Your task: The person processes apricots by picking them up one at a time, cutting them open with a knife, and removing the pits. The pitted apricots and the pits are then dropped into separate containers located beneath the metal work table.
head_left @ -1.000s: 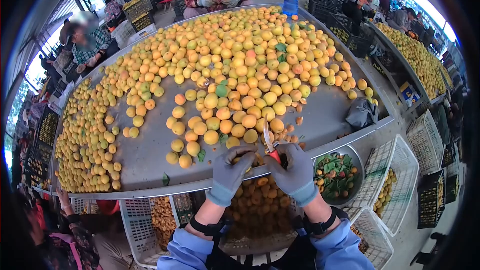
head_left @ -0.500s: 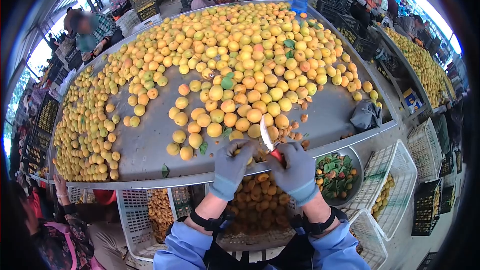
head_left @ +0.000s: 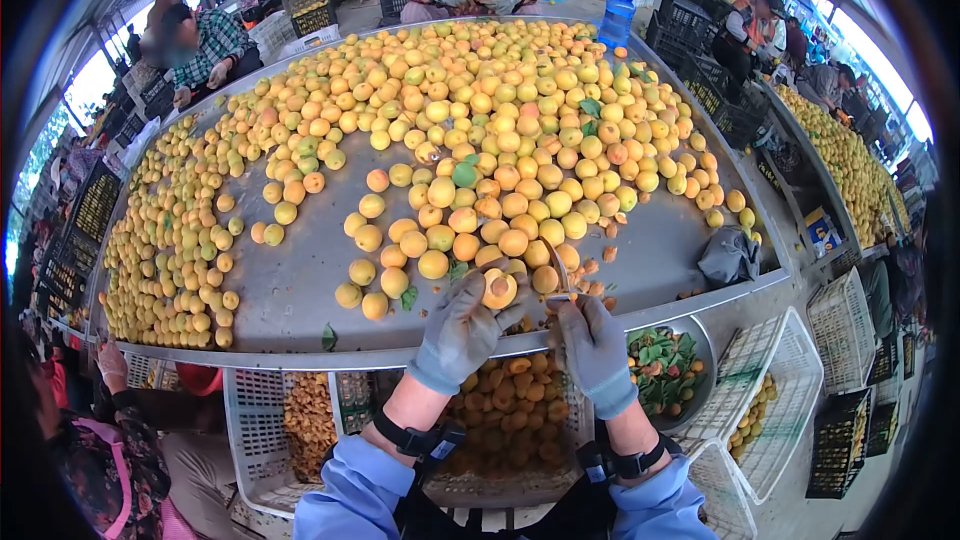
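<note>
Metal table (head_left: 280, 295), strewn with orange-yellow fruit (head_left: 433, 264), under a shed roof. 1 cut fruit (head_left: 499, 289) lies over the table near its rim, pinched in the gloved fingers of my left hand (head_left: 455, 335); its pale inner face shows, so the flesh is already opened. My right hand (head_left: 592, 342) closes on the knife (head_left: 559, 268), just beside it. Whether a stone remains, I cannot tell.
</note>
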Demonstrator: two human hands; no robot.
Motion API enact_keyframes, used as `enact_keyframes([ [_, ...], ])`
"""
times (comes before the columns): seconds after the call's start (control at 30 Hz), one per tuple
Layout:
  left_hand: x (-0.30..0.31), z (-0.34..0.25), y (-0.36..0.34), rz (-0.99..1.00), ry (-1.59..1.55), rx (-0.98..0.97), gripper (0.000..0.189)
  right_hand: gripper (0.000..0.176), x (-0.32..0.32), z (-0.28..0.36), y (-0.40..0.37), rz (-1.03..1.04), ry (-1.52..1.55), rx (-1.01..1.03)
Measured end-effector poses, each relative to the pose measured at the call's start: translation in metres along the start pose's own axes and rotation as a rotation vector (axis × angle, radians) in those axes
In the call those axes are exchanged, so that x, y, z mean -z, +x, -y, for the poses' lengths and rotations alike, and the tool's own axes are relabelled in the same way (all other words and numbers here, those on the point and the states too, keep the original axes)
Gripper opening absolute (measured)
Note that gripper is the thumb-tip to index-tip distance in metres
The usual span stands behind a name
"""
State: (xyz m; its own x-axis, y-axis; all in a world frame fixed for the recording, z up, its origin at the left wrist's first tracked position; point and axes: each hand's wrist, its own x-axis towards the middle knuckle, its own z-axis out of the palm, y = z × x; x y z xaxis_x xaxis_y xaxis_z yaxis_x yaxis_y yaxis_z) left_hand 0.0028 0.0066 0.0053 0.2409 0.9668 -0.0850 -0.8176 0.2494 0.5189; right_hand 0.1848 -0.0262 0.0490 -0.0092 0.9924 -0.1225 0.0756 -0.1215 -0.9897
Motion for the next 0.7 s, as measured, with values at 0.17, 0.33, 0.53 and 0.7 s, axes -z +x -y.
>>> enact_keyframes([
  [0.17, 0.000, -0.002, -0.005, -0.035, 0.051, 0.036, 0.053, 0.024, 0.005, -0.005, 0.003, 0.104, 0.314, -0.029],
  [0.33, 0.008, 0.002, -0.007, 0.013, 0.054, 0.115, 0.055, 0.024, 0.009, -0.017, 0.013, 0.076, 0.594, 0.032],
  [0.53, 0.006, 0.014, -0.011, -0.106, 0.355, 0.067, 0.064, 0.020, 0.011, -0.018, 0.012, 0.041, 0.722, 0.278],
  [0.7, -0.011, 0.005, -0.022, 0.101, 0.908, 0.164, 0.065, 0.022, 0.007, -0.012, 0.014, 0.006, 0.753, 0.411],
])
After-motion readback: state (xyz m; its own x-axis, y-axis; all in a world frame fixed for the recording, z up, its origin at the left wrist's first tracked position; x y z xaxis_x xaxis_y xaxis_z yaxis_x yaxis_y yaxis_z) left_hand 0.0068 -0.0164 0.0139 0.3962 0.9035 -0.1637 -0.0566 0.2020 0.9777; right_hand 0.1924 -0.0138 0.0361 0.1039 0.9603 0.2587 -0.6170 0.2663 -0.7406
